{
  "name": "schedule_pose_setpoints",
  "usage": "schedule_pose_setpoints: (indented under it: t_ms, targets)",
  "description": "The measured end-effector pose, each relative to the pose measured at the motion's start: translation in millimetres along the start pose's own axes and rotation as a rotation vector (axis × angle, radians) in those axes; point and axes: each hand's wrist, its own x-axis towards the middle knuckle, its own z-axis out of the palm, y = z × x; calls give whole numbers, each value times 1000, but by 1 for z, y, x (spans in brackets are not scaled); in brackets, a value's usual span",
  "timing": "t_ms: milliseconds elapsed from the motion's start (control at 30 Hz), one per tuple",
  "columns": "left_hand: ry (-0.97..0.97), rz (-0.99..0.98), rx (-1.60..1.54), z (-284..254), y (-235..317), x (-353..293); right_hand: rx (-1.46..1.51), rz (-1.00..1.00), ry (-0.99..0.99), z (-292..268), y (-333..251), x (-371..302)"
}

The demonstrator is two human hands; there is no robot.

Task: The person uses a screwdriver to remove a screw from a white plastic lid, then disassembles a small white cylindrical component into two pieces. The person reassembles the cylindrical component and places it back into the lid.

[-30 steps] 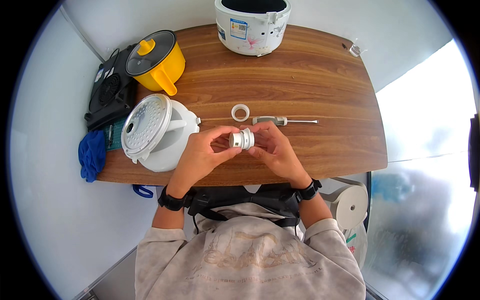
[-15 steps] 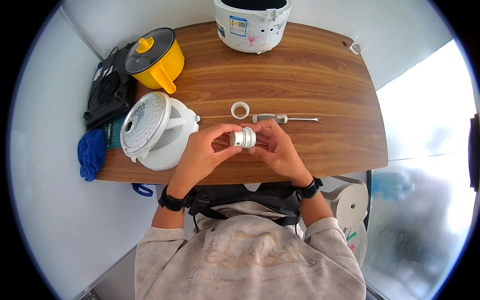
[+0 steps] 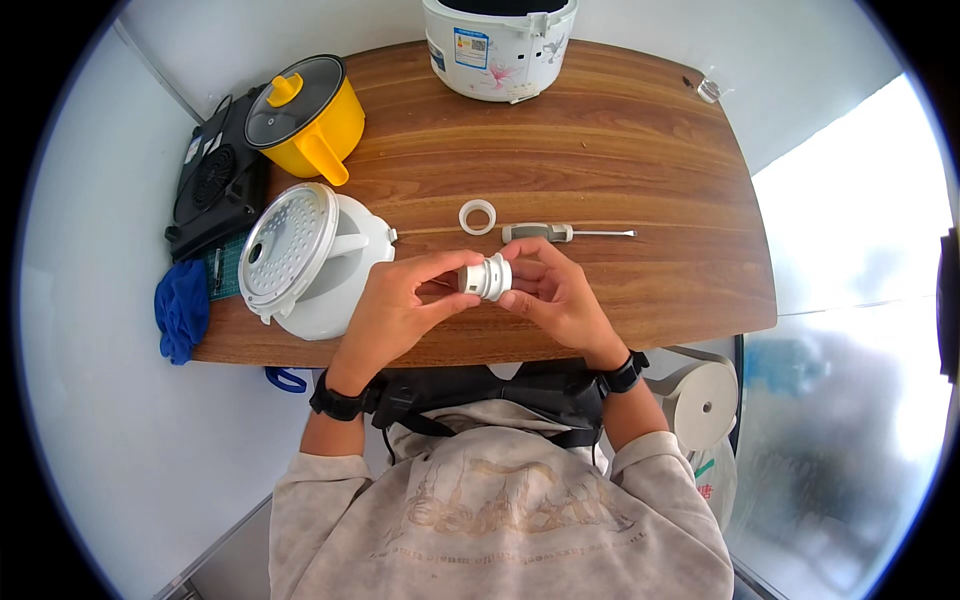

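Note:
Between my hands, over the near part of the table, is a small white cylindrical plastic part (image 3: pixel 487 278) with a ridged flange. My left hand (image 3: pixel 402 298) pinches its left end between thumb and fingers. At the flanged end, my right hand (image 3: pixel 553 292) grips it with thumb and fingertips. Just beyond my hands a white ring (image 3: pixel 477 217) lies flat. A flat-blade screwdriver (image 3: pixel 540 233) with a grey and white handle rests beside it, its shaft toward the right. The white rice cooker lid (image 3: pixel 330 262), with its perforated inner plate tilted up, sits left of my left hand.
The white rice cooker body (image 3: pixel 497 57) stands at the far edge of the wooden table (image 3: pixel 660 170). A yellow pot (image 3: pixel 335 125) with a glass lid is at the far left, next to a black appliance base (image 3: pixel 215 170). A blue cloth (image 3: pixel 182 310) hangs by the left edge.
Both hands keep their hold on the white part, which has turned slightly between the fingers. The table scene has shifted a little in the view.

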Motion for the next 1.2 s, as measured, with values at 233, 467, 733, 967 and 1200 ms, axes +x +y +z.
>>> schedule_pose_setpoints:
  t_ms: [233, 467, 733, 967, 1200]
  targets:
    - [-4, -54, -18, 0, 0, 2, -76, -45, -14, 1, -2, 0]
    - [4, 72, -73, 4, -8, 4, -36, 15, -16, 1, 7, 4]
    - [-40, -6, -22, 5, -13, 13, -127, -15, 56, -3, 9, 8]
    - [-14, 19, 68, 17, -42, 24, -598, -90, 149, -7, 14, 10]
    - [-35, -45, 40, 16, -41, 23, -597, 24, 127, -8, 1, 10]
